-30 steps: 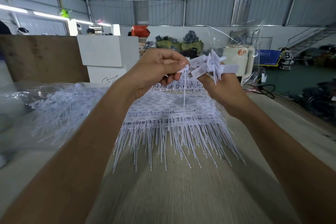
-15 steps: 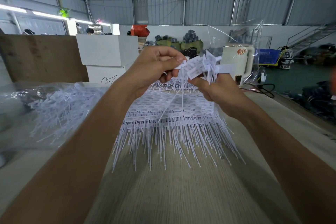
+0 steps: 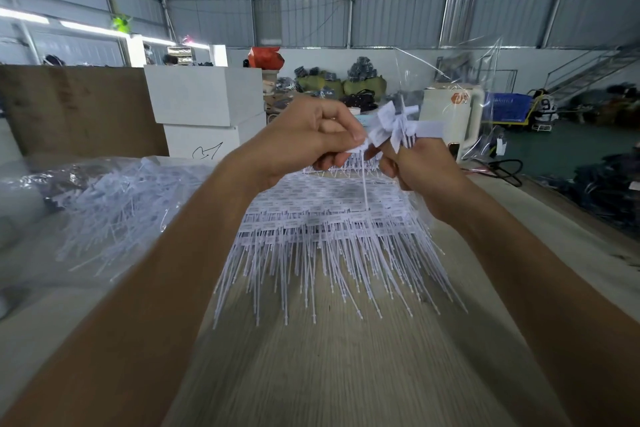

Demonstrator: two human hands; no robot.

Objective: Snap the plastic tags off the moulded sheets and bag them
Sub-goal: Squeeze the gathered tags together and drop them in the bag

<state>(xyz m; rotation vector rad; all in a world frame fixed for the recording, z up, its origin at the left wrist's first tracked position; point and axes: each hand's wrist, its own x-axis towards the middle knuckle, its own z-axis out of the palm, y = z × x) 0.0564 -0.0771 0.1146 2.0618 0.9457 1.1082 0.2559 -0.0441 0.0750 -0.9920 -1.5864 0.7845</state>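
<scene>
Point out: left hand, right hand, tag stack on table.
left hand point(image 3: 304, 139), head view, back of hand
right hand point(image 3: 426, 173), head view, back of hand
tag stack point(image 3: 322, 215), head view, label rows

Your two hands meet above the counter point(image 3: 346, 374), left hand point(image 3: 304, 139) and right hand point(image 3: 426, 177) side by side, the bunch of tags point(image 3: 394, 128) between them. Below and behind them the moulded sheets point(image 3: 322, 218) lie stacked on the counter. To your left sits a bag of loose tags point(image 3: 104, 198); behind it, stacked boxes point(image 3: 207, 114).
</scene>
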